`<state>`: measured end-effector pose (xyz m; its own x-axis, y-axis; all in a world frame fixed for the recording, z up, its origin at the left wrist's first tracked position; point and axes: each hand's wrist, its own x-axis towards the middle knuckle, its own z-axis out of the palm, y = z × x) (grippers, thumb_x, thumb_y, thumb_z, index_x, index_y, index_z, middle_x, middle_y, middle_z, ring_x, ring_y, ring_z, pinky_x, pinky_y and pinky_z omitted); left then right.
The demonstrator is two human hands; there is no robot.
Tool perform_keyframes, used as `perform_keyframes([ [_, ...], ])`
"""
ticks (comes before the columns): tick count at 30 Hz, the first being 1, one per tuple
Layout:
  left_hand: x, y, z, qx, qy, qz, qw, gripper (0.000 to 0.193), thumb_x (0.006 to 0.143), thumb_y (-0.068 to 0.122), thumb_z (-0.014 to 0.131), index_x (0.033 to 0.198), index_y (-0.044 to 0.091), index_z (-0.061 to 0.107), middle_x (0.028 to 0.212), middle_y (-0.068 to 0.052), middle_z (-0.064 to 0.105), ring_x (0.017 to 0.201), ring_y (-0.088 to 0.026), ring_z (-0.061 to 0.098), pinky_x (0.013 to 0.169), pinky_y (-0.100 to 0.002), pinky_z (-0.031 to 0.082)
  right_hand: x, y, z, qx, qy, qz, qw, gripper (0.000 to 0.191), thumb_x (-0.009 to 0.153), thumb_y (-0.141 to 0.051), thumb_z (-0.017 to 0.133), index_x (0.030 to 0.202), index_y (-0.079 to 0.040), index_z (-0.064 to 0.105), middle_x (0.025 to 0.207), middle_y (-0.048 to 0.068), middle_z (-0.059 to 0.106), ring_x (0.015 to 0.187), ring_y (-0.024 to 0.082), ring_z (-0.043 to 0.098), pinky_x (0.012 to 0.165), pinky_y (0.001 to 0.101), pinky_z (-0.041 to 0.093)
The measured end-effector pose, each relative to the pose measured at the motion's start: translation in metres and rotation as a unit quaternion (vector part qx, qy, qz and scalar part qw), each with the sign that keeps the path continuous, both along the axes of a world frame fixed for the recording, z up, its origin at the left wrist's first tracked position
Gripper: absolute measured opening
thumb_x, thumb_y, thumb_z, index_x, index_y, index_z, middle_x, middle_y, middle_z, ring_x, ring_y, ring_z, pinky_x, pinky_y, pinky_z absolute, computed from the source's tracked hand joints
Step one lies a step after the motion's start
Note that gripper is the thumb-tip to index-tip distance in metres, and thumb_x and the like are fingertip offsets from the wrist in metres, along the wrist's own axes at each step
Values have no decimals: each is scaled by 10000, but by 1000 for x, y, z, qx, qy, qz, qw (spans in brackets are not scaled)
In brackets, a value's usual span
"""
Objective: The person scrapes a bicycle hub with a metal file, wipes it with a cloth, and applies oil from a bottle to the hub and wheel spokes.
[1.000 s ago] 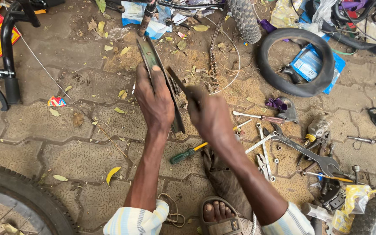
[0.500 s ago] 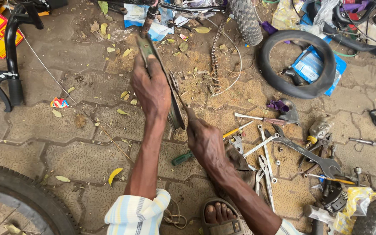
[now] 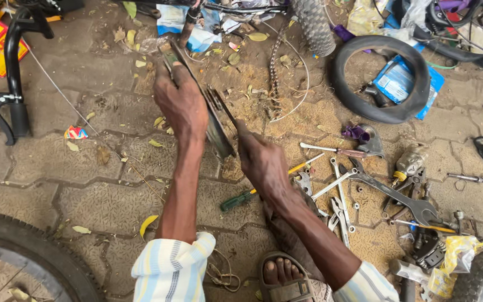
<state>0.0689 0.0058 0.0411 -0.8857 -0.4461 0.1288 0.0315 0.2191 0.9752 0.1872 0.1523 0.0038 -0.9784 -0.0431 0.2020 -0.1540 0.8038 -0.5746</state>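
My left hand (image 3: 183, 103) grips a long, dark, curved metal strip (image 3: 218, 134) that runs from the far left down toward the middle of the view. My right hand (image 3: 261, 162) is closed on a thin dark tool (image 3: 223, 106) whose tip rests against the strip just right of my left hand. Both forearms show striped rolled-up sleeves. What kind of tool it is stays unclear.
On the paved ground lie a green-handled screwdriver (image 3: 241, 198), several spanners (image 3: 339, 190), a big wrench (image 3: 401, 196), a chain (image 3: 275, 61) and a small black tyre (image 3: 378, 78). A black bicycle part (image 3: 12, 84) stands left, a wheel (image 3: 23, 246) bottom left, my sandalled foot (image 3: 283, 277) below.
My right hand dropped toward me, then came back up to the strip. My left hand and the strip shifted slightly away and to the left.
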Motion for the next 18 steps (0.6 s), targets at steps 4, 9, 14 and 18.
perform_keyframes([
  [4, -6, 0, -1, -11, -24, 8, 1000, 319, 1036, 322, 412, 868, 76, 526, 836, -52, 485, 710, -184, 519, 606, -432, 431, -3, 2, -25, 33, 103, 46, 993, 306, 1007, -77, 615, 1309, -112, 653, 932, 139, 768, 513, 105, 583, 381, 272, 502],
  [9, -17, -7, -5, 14, -20, 10, 1000, 312, 1016, 330, 411, 855, 78, 499, 885, -67, 470, 727, -187, 498, 594, -404, 451, 9, 3, -44, 59, 64, 4, 996, 422, 1003, -64, 616, 1417, -137, 582, 721, 95, 714, 458, 139, 555, 324, 309, 465],
  [14, -19, -12, -2, 26, -3, 0, 1000, 303, 1029, 297, 413, 835, 89, 517, 837, -58, 472, 691, -178, 492, 581, -400, 430, -7, -11, -28, 82, 99, 37, 991, 455, 1020, -57, 571, 1471, -111, 543, 719, 91, 693, 407, 150, 526, 283, 297, 442],
  [18, -11, -6, 1, 14, -34, -25, 999, 292, 999, 293, 430, 810, 91, 523, 825, -34, 465, 634, -156, 508, 519, -387, 492, -44, -19, 4, 108, 29, 47, 993, 351, 1097, -12, 477, 1433, -51, 569, 619, 93, 661, 377, 141, 543, 300, 303, 432],
])
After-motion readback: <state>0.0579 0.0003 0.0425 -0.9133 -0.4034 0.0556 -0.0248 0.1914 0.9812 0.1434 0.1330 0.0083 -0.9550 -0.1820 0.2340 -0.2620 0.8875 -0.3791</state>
